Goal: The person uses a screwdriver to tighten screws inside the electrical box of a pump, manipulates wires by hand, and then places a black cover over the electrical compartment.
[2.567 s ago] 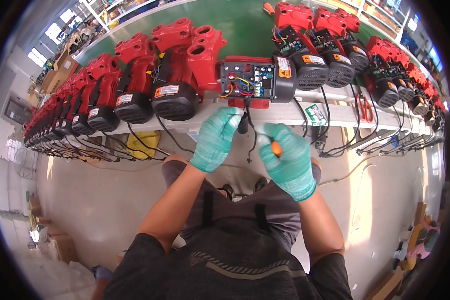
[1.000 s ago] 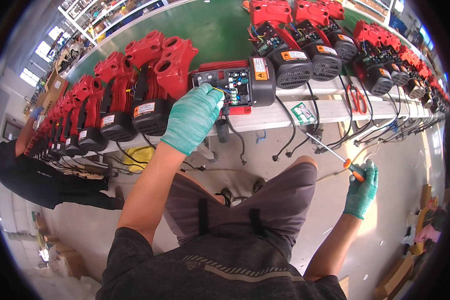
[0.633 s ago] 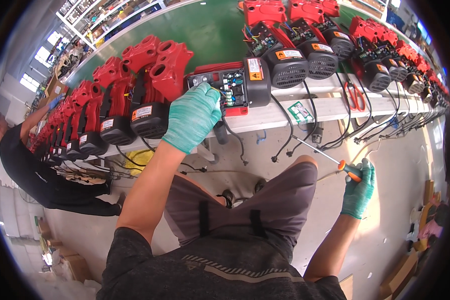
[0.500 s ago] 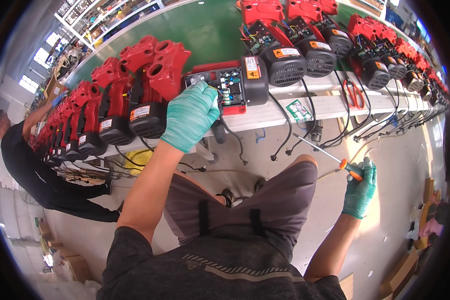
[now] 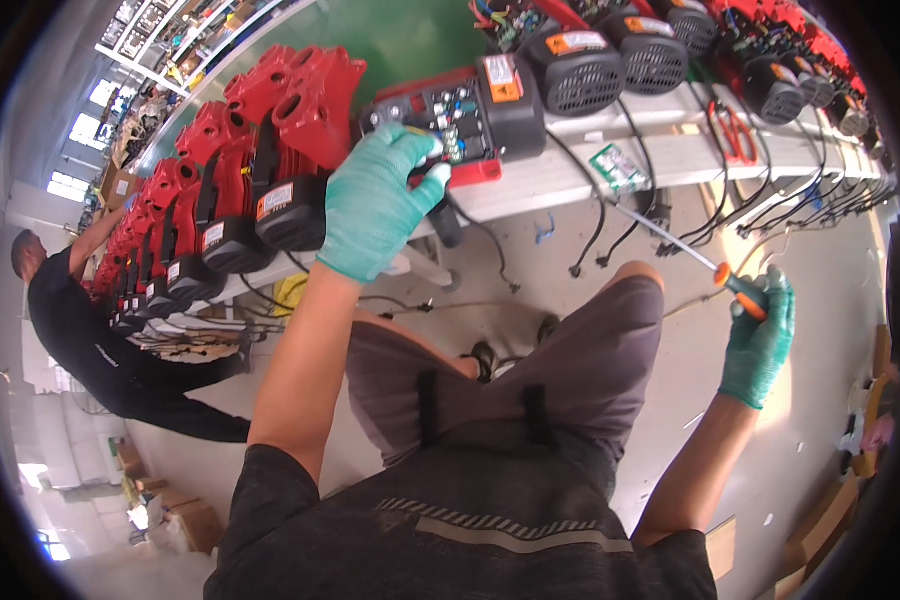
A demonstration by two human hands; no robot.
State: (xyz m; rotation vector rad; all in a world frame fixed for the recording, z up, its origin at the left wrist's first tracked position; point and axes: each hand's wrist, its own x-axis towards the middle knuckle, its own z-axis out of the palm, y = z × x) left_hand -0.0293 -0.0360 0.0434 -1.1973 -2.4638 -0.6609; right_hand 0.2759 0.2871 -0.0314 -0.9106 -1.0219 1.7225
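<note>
In a teal-striped glove, my left hand [image 5: 375, 205] is over the near edge of an exposed circuit board [image 5: 455, 125]. Its thumb and forefinger stand apart, with nothing visible between them; the other fingers are partly hidden. The board sits in the open housing of a red and black motor unit [image 5: 515, 105] lying on the bench. Out to the right, above the floor, my gloved right hand [image 5: 757, 340] is closed round the orange and dark green handle of a screwdriver [image 5: 725, 278]. Its long shaft points up and left, toward the bench.
Red castings with black motors [image 5: 295, 215] line the bench at left; more motors [image 5: 575, 75] stand at right. Black power cords hang over the front edge. Red-handled scissors [image 5: 733, 132] and a green-white packet [image 5: 618, 168] lie there. A co-worker [image 5: 100, 310] stands at far left.
My left thumb and forefinger have spread apart at the board. The view has shifted, and the screwdriver in my right hand appears farther right and slightly higher.
</note>
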